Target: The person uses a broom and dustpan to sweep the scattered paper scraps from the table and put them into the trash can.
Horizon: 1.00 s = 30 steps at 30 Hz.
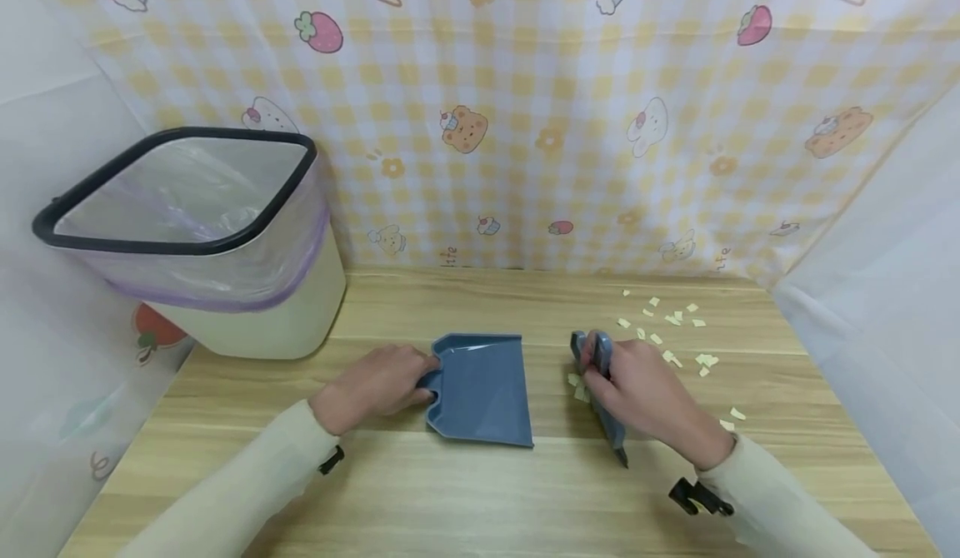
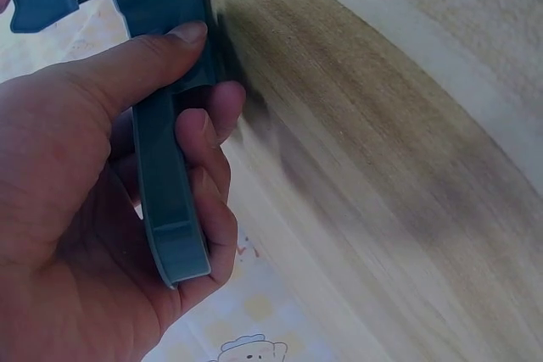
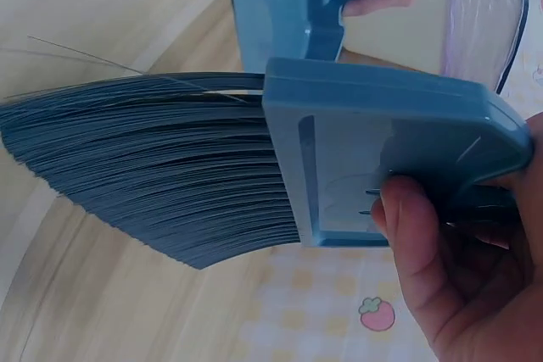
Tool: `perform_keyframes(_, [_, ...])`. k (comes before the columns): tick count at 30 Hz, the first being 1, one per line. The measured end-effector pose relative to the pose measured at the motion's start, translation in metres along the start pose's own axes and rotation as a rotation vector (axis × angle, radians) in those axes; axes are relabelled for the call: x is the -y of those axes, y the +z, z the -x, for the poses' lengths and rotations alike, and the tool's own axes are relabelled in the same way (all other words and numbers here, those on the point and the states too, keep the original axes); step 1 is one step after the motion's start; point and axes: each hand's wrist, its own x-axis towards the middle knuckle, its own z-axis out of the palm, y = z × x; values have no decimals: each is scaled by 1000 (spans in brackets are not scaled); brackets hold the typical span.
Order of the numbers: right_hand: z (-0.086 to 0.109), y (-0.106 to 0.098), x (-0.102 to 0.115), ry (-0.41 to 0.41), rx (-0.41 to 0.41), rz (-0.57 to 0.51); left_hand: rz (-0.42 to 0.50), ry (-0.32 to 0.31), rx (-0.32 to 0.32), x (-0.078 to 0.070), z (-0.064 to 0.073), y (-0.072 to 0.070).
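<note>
In the head view, a blue plastic dustpan (image 1: 480, 391) was held by the left hand (image 1: 384, 379) and a hand brush (image 1: 611, 426) was gripped by the right hand (image 1: 641, 383); pale paper scraps (image 1: 707, 360) were scattered beyond and around the right hand, some between the hands beside the brush. A lined waste bin (image 1: 277, 331) was placed beyond the left hand. In the left wrist view, the dustpan's handle (image 2: 161, 184) was wrapped by curled fingers; light, stiff, slightly slick plastic was suggested, best taken there. In the right wrist view, the brush's rigid body (image 3: 365, 150) was pinched by the thumb and fingers; its bristles (image 3: 144, 175) were judged springy, the scraps easily blown about.
</note>
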Motion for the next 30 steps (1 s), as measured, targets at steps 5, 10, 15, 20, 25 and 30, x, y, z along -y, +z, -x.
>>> perform_keyframes(5, [-8, 4, 6, 0, -9, -18, 1, -9, 14, -1, -1, 0])
perform_keyframes(10, [-17, 10, 13, 3, -7, -68, 2, -23, 24, -1, -2, -1])
perform_keyframes(15, [-24, 16, 18, -9, -9, -82, -1, -23, 25, -2, 0, -2])
perform_keyframes(20, [-29, 20, 21, -12, -7, -102, -7, -24, 27, -3, -1, -2])
perform_keyframes(25, [-34, 25, 24, -33, -8, -125, -4, -34, 37, -3, -1, -3])
perform_keyframes(30, [-40, 30, 27, -49, -12, -143, -2, -33, 36, -3, -1, -3])
